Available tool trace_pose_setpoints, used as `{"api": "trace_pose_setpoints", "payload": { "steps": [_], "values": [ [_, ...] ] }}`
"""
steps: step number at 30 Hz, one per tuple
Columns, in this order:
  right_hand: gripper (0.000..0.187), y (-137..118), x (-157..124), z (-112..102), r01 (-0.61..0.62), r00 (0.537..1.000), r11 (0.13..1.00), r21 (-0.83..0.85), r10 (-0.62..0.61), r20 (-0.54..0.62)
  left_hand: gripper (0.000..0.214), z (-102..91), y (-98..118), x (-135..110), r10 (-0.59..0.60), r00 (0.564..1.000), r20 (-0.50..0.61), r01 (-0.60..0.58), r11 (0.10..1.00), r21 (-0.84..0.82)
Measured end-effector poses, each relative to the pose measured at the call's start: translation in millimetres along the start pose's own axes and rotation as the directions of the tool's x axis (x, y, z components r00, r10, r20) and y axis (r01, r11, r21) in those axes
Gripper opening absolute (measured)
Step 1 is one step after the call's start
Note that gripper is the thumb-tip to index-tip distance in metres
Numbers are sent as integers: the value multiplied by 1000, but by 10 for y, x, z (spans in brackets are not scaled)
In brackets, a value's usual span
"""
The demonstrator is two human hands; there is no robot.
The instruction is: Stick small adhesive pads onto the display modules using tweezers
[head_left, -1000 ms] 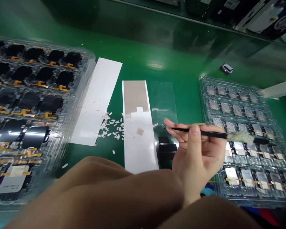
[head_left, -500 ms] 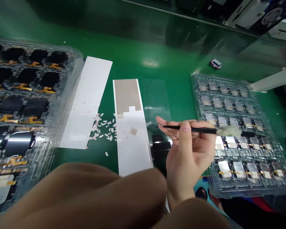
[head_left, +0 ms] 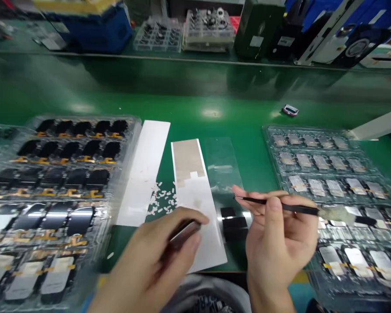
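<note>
My left hand is closed on a small dark glossy watch screen, held edge-on above the lower part of a white sheet. Tan adhesive film covers that sheet's upper part. My right hand, palm up, grips slim black tweezers between thumb and fingers. Their fine tip points left, and a pale wrapped section shows behind the hand. Close by, dark rectangular pieces lie beneath the clear film. Small white scraps are scattered left of the sheet.
A clear tray of black screens with orange flex cables stands left, beside another white sheet. On the right is a second tray of silver-backed parts. A small watch-like piece lies behind it. Boxes line the back shelf.
The view has tilted up, revealing the back shelf. My left hand, a blurred forearm across the front before, now shows with the watch screen in its fingers. The right hand still grips the tweezers.
</note>
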State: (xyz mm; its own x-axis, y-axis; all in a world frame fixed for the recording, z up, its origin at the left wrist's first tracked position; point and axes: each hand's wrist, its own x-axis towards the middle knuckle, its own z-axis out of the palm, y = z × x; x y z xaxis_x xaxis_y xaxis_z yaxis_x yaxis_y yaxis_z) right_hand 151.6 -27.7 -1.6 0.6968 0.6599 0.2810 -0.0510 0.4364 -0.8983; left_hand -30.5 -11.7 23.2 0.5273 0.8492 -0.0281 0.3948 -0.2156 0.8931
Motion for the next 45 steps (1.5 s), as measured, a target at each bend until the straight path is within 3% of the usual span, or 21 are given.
{"api": "trace_pose_setpoints", "payload": {
  "steps": [2, 5, 9, 13, 22, 36, 45],
  "values": [
    [16, -15, -1, 17, 28, 998, 999, 40, -30, 53, 28, 58, -33, 178, 6, 999, 53, -6, 1000, -9],
    [20, -37, -31, 65, 46, 985, 995, 87, -60, 163, 30, 171, -122, 336, 21, 999, 34, -21, 1000, -16],
    [24, -47, -96, 138, 81, 970, 995, 61, -93, 224, 31, 249, -180, 363, 52, 999, -15, -52, 999, -12],
    [28, -25, -162, 180, 77, 957, 996, 37, -84, 277, 35, 263, -178, 363, 47, 999, 5, -47, 998, -30],
    [18, -71, -68, 167, 119, 973, 993, 5, -117, 196, 38, 255, -200, 334, 20, 995, -100, -28, 996, -82],
    [25, 30, -216, 256, 252, 934, 966, 54, -258, 247, 45, 345, -166, 340, 96, 991, -92, -103, 992, -74],
    [25, 70, -239, 237, 248, 935, 968, 25, -246, 256, 48, 350, -222, 306, 141, 985, -104, -155, 977, -144]
  ]
}}
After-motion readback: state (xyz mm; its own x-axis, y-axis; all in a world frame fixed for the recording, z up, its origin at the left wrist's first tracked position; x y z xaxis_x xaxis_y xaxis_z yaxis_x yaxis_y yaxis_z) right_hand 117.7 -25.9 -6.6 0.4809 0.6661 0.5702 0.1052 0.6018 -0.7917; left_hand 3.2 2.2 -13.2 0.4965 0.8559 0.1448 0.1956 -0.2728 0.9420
